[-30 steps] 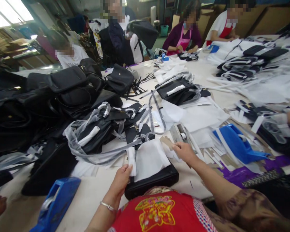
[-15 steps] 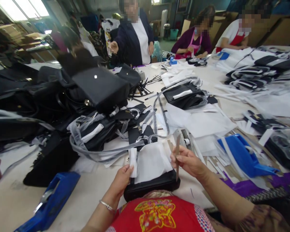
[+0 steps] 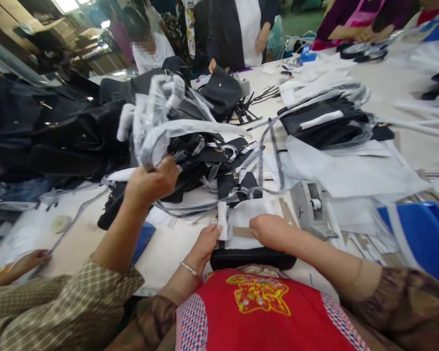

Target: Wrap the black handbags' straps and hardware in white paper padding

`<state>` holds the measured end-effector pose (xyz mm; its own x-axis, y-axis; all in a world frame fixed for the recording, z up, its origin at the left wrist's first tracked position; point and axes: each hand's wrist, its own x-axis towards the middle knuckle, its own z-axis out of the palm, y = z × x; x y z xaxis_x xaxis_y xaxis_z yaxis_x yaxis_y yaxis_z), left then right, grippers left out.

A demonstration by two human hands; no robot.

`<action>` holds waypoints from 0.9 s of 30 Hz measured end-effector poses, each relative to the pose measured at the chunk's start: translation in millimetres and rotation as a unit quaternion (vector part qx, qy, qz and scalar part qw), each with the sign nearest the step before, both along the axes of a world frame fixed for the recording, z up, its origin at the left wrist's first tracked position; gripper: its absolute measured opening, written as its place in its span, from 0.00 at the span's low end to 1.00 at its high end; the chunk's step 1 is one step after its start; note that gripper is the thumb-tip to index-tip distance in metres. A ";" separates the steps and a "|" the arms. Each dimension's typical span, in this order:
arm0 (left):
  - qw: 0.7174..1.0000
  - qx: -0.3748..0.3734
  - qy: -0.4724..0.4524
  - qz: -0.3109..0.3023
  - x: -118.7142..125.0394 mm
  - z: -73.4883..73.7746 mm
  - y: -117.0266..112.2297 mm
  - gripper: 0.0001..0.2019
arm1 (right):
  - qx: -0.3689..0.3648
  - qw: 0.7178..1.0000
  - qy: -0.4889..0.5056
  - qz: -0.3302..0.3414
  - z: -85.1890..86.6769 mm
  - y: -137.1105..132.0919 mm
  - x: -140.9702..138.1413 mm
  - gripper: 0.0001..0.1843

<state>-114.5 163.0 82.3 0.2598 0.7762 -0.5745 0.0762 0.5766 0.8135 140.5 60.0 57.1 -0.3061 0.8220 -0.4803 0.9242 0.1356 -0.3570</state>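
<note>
A black bag (image 3: pixel 252 257) lies against my body at the table's near edge, its top covered by white wrapping paper (image 3: pixel 247 214). My left hand (image 3: pixel 207 241) pinches a white paper-wrapped strap (image 3: pixel 222 219) at the bag's left. My right hand (image 3: pixel 272 230) is closed, knuckles up, pressing a brown cardboard strip (image 3: pixel 241 232) onto the white paper. A co-worker's hand (image 3: pixel 151 183) in a checked sleeve reaches in from the left and grips a plastic-wrapped black bag (image 3: pixel 164 117).
Piles of black bags (image 3: pixel 51 131) fill the left of the table. A grey tape dispenser (image 3: pixel 310 207) stands right of my hands, a blue one (image 3: pixel 422 234) further right. More wrapped bags (image 3: pixel 325 122) and white sheets lie beyond. Other people stand at the far edge.
My right hand brought the cardboard strip down from upright and laid it flat on the paper. A co-worker's arm came in from the left and lifted a wrapped bag. The view tilted down.
</note>
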 end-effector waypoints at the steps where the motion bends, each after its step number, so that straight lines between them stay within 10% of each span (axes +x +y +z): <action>1: 1.000 0.008 -0.004 0.006 -5.9 13.7 26.2 0.18 | -0.013 1.000 0.009 0.012 -4.0 3.3 -4.1 0.16; 5: 0.999 0.031 0.019 0.033 -7.7 12.6 69.2 0.10 | -0.040 0.997 0.055 0.019 -20.9 12.3 -12.9 0.16; 13: 0.999 -0.021 0.037 0.003 18.7 -81.8 -76.6 0.24 | -0.007 0.993 0.119 -0.007 -46.6 19.8 -9.5 0.14; 20: 0.996 0.053 0.065 0.011 23.0 -113.3 -97.3 0.37 | -0.041 0.962 0.262 -0.071 -79.7 28.8 -33.3 0.12; 23: 0.989 0.100 0.105 0.005 24.7 -117.6 -96.8 0.35 | -0.163 0.899 0.370 -0.169 -89.5 29.0 -39.5 0.09; 27: 0.979 0.140 0.148 -0.018 25.5 -115.5 -100.7 0.33 | -0.410 0.694 0.534 -0.256 -91.1 23.1 -40.7 0.12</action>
